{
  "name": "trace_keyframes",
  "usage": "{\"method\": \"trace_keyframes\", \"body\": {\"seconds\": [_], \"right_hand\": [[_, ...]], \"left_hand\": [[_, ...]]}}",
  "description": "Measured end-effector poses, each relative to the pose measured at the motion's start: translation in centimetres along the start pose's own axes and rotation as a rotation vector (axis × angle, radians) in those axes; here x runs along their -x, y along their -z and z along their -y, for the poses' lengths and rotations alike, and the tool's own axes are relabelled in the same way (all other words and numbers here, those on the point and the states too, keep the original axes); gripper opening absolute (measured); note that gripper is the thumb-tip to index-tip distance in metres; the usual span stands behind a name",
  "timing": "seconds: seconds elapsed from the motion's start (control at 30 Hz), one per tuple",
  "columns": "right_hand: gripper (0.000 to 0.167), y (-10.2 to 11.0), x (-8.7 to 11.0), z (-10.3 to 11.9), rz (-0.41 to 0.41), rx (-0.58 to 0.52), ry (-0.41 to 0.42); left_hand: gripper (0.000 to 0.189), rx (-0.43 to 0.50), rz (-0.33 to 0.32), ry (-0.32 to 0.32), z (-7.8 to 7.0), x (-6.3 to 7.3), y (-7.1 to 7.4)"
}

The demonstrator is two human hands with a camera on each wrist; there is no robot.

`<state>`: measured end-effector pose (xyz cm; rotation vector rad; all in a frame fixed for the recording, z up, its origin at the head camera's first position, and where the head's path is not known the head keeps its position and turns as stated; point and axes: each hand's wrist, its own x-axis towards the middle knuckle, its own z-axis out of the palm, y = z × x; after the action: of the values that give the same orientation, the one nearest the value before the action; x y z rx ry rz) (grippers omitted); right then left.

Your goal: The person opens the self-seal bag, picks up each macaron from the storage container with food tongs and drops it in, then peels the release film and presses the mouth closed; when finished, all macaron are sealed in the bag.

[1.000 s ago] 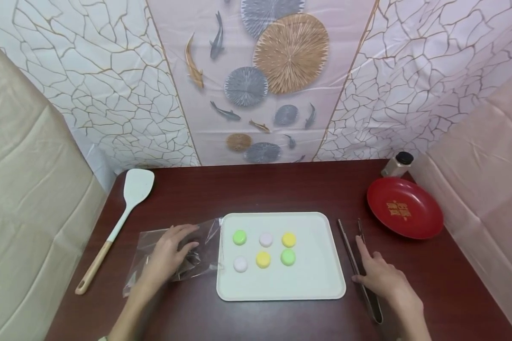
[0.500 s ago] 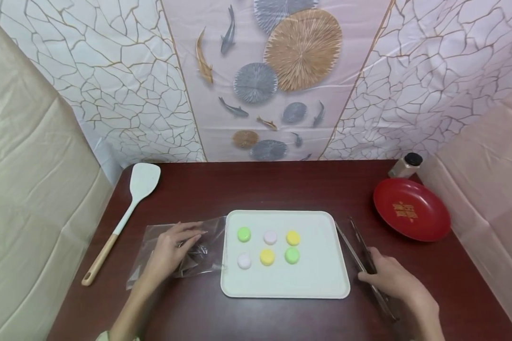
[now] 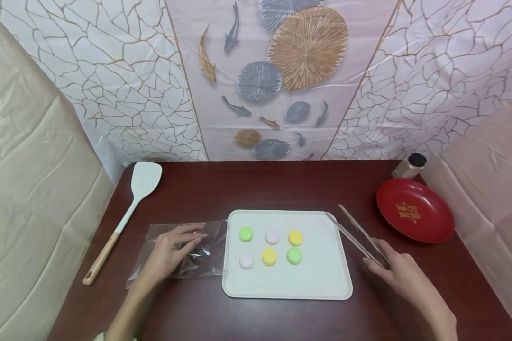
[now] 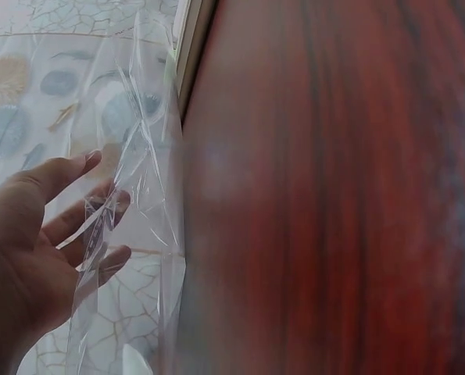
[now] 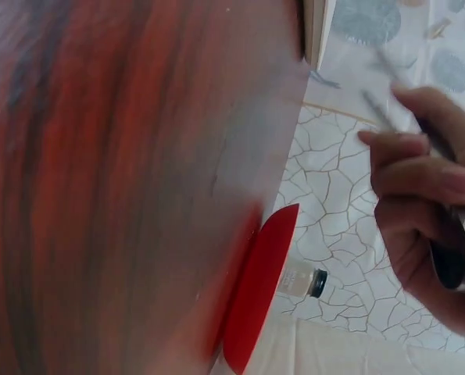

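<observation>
Metal tongs (image 3: 361, 230) gripped by right hand (image 3: 400, 267) near tray (image 3: 320, 274) right edge; we see left hand (image 3: 163, 256) loose-fingered over plastic bag (image 3: 215, 244).

Angles both forearms (image 3: 130, 303) inward from the near side; holds left hand (image 3: 167, 253) at left with thumb (image 4: 54, 176) and fingers (image 4: 64, 224) parted; curls right hand (image 3: 398, 270) at right.

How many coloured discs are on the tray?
6 on the tray, rows left to right: back green disc, back lilac disc, back yellow disc; front lilac disc, front yellow disc, front green disc.
</observation>
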<state>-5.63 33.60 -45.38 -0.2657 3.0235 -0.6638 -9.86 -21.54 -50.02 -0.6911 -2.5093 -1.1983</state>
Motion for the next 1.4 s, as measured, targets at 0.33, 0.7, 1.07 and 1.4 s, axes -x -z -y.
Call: {"method": "trace_keyframes", "body": {"seconds": [0.33,0.7,1.07,1.4], "right_hand": [[0.056,-0.2,0.0,1.2,0.138,0.132,0.181],[0.057,-0.9,-1.6,2.2,0.351,-0.014,0.113],[0.05,-0.9,-1.8,2.8,0.222,0.066,0.231],[0.048,-2.2,-4.6,9.7,0.196,0.018,0.421]], "left_hand": [[0.028,0.044,-0.007,-0.016,0.2,0.2,0.2],[0.028,0.039,-0.004,-0.021,0.2,0.3,0.2],[0.026,0.032,-0.002,-0.015,0.1,0.1,0.1],[0.029,0.024,-0.004,-0.033,0.1,0.2,0.3]]}}
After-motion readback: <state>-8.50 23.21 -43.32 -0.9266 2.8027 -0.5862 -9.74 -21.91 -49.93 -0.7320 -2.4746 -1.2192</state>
